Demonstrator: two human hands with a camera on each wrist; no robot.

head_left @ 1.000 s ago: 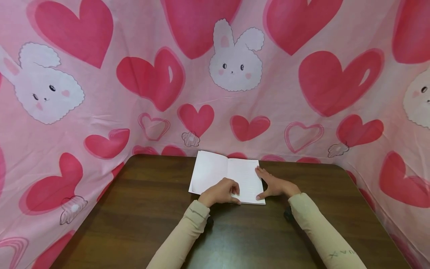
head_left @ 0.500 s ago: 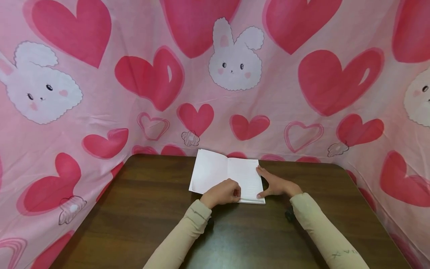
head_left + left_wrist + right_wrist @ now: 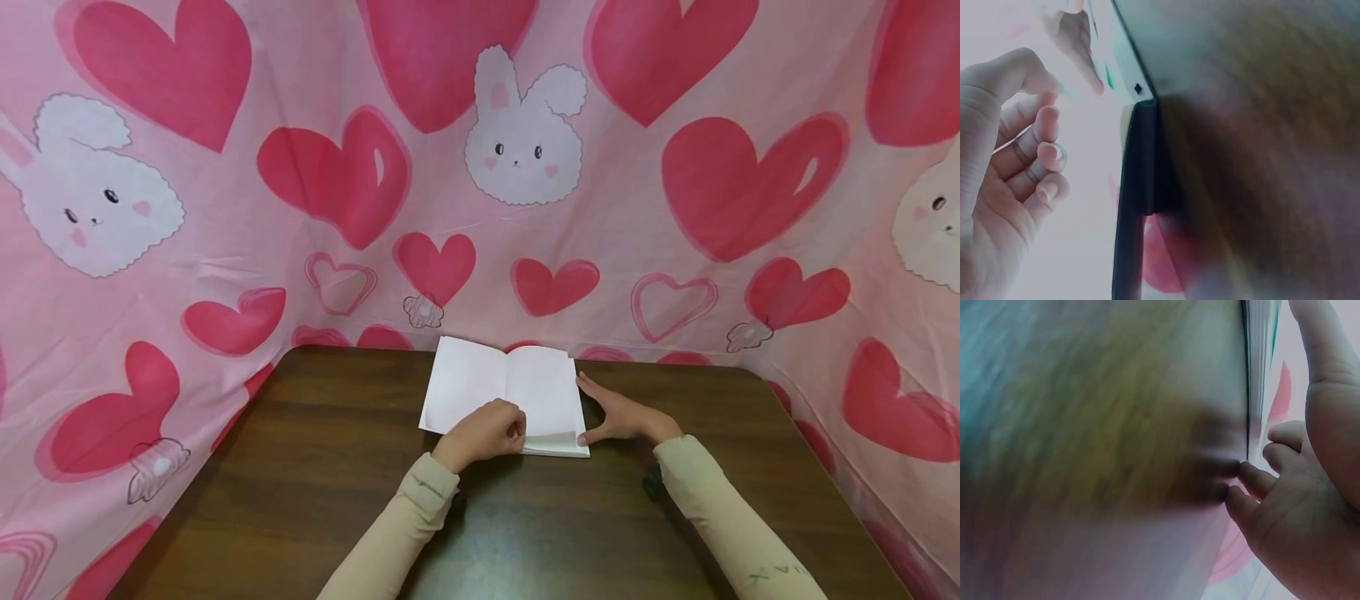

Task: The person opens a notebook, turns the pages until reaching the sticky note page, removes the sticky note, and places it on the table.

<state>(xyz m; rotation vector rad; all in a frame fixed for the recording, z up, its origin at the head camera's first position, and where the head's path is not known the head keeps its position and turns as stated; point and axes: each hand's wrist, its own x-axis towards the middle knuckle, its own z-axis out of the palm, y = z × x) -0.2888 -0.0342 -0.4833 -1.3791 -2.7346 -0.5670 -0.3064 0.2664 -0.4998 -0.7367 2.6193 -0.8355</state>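
Note:
An open book with white pages lies on the table, its dark cover edge showing in the left wrist view. At its lower edge my left hand pinches a page between thumb and index finger, the other fingers curled loosely. That page bows up, so a gap shows above the pages under it. Along the book's right edge lies my right hand, thumb and fingers spread. In the right wrist view its fingertips touch down beside the stack of pages.
The brown wooden table extends on all sides of the book. Behind and beside it hangs a pink cloth with hearts and rabbits. The book's far edge lies close to this cloth.
My left hand first reached the page's lower edge, closed on it and then drew slightly left, lifting the page into a curve. My right hand has shifted slightly off the page to the book's edge.

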